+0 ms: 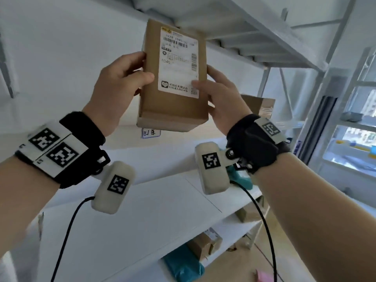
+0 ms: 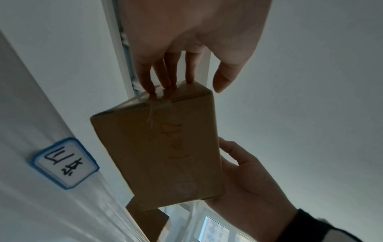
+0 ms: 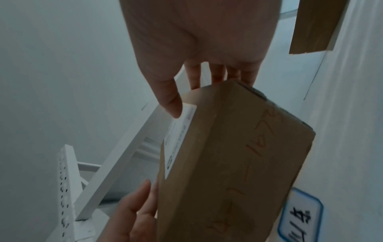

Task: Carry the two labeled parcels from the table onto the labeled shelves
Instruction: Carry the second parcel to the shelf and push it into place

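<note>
A brown cardboard parcel [image 1: 175, 78] with a white shipping label stands upright in the air, held between both hands in front of the white shelves. My left hand [image 1: 130, 72] grips its left side, thumb on the front face. My right hand [image 1: 213, 88] grips the right side, thumb on the label's lower corner. In the left wrist view the left hand [image 2: 190, 77] touches the taped end of the parcel [image 2: 161, 150]. The right wrist view shows the right hand [image 3: 196, 78] round the parcel [image 3: 228, 163]. A blue-bordered shelf label [image 1: 151, 132] sits just below it.
A white shelf board [image 1: 162, 200] lies under my wrists, and an upper shelf [image 1: 244, 27] hangs close above the parcel. Another cardboard box [image 1: 258, 104] stands on the shelf to the right. Lower shelves hold teal bags [image 1: 183, 267] and boxes [image 1: 205, 243]. A window [image 1: 356, 139] is at right.
</note>
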The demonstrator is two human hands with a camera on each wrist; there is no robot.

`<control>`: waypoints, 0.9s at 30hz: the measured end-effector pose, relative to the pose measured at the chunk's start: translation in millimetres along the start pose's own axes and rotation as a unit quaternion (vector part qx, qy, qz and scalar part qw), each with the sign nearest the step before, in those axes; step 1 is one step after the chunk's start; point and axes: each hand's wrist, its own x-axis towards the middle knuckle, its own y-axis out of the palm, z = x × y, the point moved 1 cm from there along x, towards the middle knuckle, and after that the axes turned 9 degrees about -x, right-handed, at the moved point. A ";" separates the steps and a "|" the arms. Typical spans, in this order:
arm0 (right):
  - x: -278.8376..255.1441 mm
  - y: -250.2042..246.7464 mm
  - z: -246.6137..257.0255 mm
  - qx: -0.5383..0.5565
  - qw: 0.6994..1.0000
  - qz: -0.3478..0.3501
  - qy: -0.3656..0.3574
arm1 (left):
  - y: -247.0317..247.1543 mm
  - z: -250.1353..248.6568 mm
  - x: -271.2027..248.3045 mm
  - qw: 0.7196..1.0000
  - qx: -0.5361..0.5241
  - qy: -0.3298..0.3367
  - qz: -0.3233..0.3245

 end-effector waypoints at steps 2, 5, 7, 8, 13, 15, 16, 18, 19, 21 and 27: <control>18.8 -12.2 -2.3 0.006 1.000 0.028 0.005 | 13.2 5.9 7.8 1.000 0.019 -0.006 -0.019; 45.7 -24.2 -9.0 0.011 0.998 0.063 0.009 | 30.8 12.0 21.6 0.998 0.044 -0.023 -0.027; 59.8 -26.8 -13.9 0.016 0.996 0.088 0.013 | 37.7 16.8 29.4 0.996 0.068 -0.036 -0.047; 67.5 -24.4 -16.5 0.021 0.995 0.099 0.015 | 37.2 17.6 33.5 0.994 0.082 -0.039 -0.056; 91.0 -15.1 -25.7 0.034 0.991 0.126 0.023 | 37.1 19.9 48.5 0.985 0.128 -0.065 -0.091; 96.8 -4.5 -28.1 0.031 0.989 0.139 0.026 | 32.3 19.9 52.0 0.980 0.148 -0.071 -0.110; 99.7 1.0 -29.4 0.024 0.988 0.148 0.026 | 29.4 20.1 53.2 0.977 0.161 -0.073 -0.119; 104.1 12.8 -33.5 0.008 0.985 0.171 0.023 | 21.4 24.0 54.3 0.969 0.190 -0.082 -0.135; 105.2 18.4 -35.6 -0.002 0.983 0.184 0.021 | 17.2 25.9 54.2 0.965 0.203 -0.092 -0.139; 106.5 26.8 -39.7 -0.016 0.980 0.197 0.017 | 10.7 29.4 53.6 0.959 0.211 -0.122 -0.147; 109.4 38.0 -45.0 -0.051 0.978 0.200 0.034 | -0.1 40.0 55.2 0.942 0.245 -0.168 -0.156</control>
